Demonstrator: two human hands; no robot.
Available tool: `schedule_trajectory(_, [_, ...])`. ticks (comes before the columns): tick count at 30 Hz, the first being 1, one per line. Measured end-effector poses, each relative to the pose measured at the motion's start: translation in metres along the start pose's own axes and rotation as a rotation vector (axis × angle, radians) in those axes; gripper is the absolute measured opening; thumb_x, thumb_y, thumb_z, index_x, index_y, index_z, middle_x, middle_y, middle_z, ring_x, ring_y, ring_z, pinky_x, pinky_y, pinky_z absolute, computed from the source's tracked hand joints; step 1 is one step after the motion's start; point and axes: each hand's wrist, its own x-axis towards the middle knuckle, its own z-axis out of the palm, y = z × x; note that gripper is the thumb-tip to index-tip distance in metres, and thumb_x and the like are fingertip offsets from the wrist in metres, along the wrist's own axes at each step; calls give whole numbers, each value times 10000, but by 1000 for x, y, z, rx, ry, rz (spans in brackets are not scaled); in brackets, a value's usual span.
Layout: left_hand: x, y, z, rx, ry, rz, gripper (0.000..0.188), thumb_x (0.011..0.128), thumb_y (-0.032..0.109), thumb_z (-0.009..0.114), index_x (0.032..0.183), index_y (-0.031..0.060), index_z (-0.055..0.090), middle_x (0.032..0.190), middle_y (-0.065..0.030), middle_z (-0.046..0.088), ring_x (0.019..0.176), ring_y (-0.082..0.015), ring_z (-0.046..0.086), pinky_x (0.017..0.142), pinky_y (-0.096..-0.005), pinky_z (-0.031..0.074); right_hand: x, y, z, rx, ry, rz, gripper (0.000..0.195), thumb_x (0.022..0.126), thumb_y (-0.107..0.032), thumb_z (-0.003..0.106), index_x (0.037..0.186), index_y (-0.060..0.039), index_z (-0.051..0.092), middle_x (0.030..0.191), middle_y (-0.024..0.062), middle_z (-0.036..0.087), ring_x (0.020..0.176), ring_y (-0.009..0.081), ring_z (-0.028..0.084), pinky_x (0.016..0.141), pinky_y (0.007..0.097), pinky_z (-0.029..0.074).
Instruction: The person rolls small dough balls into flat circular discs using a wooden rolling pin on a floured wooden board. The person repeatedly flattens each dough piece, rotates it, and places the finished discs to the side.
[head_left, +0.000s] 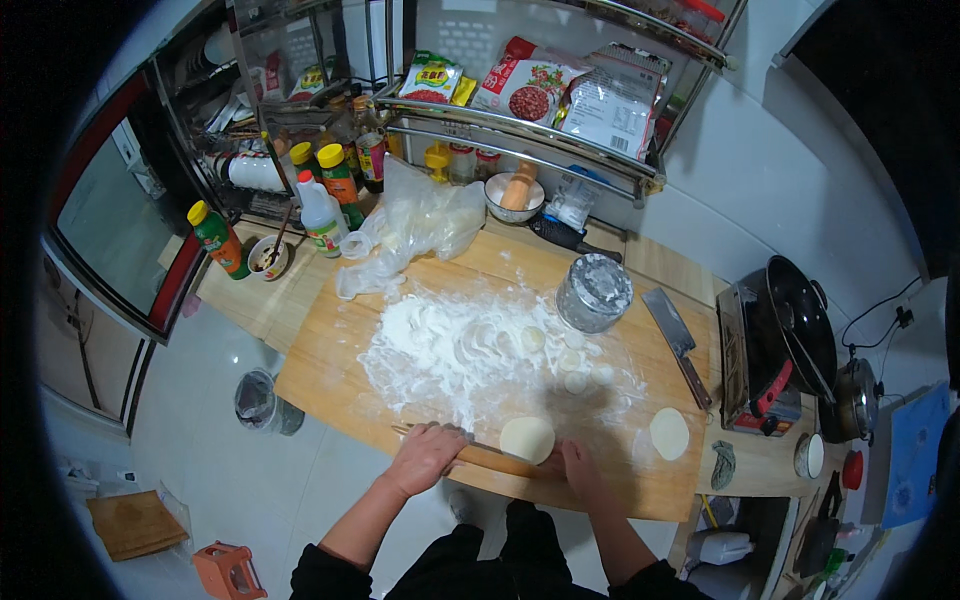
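My left hand (431, 453) is closed over the left part of a thin wooden rolling pin (487, 455) at the near edge of a wooden board (322, 360). Just above the pin's right part lies a flat round dough wrapper (527, 440). My right hand (576, 463) is by the wrapper's right edge; whether its fingers grip the dough or the pin is hidden. Another rolled wrapper (669, 433) lies at the right. Small dough pieces (576, 382) sit beside a heap of white flour (420, 330).
Behind the flour stands a floury metal canister (594, 292). A cleaver (675, 341) lies to the right, near a portable gas stove (765, 416) with a black wok (799, 322). At the back are a plastic bag (435, 214), bottles (322, 214) and a bowl (514, 199).
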Motion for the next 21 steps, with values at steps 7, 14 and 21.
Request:
schedule_trajectory(7, [59, 10, 55, 86, 62, -34, 472, 921, 380, 503, 1320, 131, 480, 1449, -133, 380, 1343, -387, 326, 1096, -529, 244, -16, -9, 4, -1138, 220, -636, 491, 919, -263, 508, 1305, 37, 453, 1339, 225, 464, 1275, 385, 406, 1065, 533, 295])
schedule_trajectory(14, [120, -13, 54, 42, 116, -232, 554, 937, 440, 448, 1394, 128, 416, 1487, -125, 336, 1389, -347, 267, 1119, -540, 198, 63, -26, 2, -1089, 344, -725, 585, 887, -276, 556, 1340, 56, 396, 1391, 250, 401, 1303, 422, 366, 1081, 543, 279])
schedule_trajectory(21, [30, -5, 51, 3, 56, 58, 401, 828, 295, 629, 1167, 98, 541, 1254, -73, 522, 1157, -262, 491, 902, -423, 380, -30, -2, 4, -973, 35, -765, 691, 842, -314, 629, 1348, 68, 355, 1378, 262, 403, 1263, 434, 395, 1045, 546, 312])
